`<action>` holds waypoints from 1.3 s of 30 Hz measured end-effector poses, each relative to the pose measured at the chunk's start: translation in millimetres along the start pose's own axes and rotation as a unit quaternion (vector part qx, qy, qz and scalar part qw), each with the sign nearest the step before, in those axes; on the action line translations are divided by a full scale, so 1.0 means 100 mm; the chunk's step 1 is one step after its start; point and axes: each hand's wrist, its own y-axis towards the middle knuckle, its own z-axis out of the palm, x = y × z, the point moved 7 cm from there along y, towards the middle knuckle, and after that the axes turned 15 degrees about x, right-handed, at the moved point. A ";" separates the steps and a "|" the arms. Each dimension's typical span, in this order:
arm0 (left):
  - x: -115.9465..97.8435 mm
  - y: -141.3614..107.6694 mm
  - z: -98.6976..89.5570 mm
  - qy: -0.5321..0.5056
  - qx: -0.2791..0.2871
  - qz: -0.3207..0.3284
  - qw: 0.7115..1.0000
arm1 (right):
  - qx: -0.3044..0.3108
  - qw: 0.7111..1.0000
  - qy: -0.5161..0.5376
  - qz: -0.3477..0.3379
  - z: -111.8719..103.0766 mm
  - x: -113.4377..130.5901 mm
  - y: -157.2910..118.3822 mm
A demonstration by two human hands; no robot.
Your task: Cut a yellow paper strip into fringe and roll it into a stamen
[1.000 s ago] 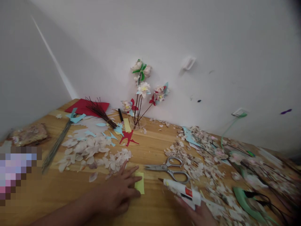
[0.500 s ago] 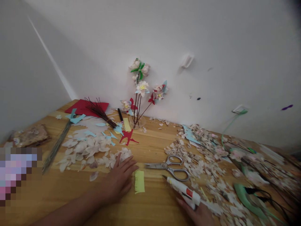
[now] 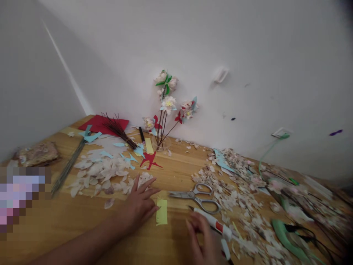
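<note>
My left hand (image 3: 142, 202) rests on the wooden table with its fingers spread. Its thumb reaches the left edge of a small yellow paper strip (image 3: 162, 212), which is fringed along one side. The other fingers lie beside a heap of white petals (image 3: 102, 169). My right hand (image 3: 201, 233) is curled, thumb and forefinger brought together; whatever may be between the tips is too small to make out. Just behind it lies a white glue gun (image 3: 208, 218), partly covered by the hand. Open-bladed scissors (image 3: 197, 195) with grey handles lie beyond the glue gun.
Paper flowers on twigs (image 3: 168, 105) stand against the wall. A twig bundle (image 3: 118, 130), red sheets (image 3: 91, 124) and red paper scraps (image 3: 150, 161) lie at the back. Petals (image 3: 234, 195) and a green tape roll (image 3: 286, 239) cover the right side.
My right hand has come off the glue gun and moved left, its fingers now curled. My left hand has shifted slightly, thumb now at the yellow strip.
</note>
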 end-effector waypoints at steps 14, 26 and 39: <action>0.00 -0.08 -0.17 0.017 0.008 -0.022 1.000 | 0.173 0.984 0.005 -0.029 0.65 0.23 0.72; 0.00 -0.06 -0.07 -0.020 0.011 -0.012 1.000 | 0.220 0.974 0.046 -0.023 0.62 0.23 0.66; 0.00 -0.04 0.02 -0.122 0.031 -0.035 0.991 | 0.241 0.949 0.204 0.008 0.68 0.21 0.65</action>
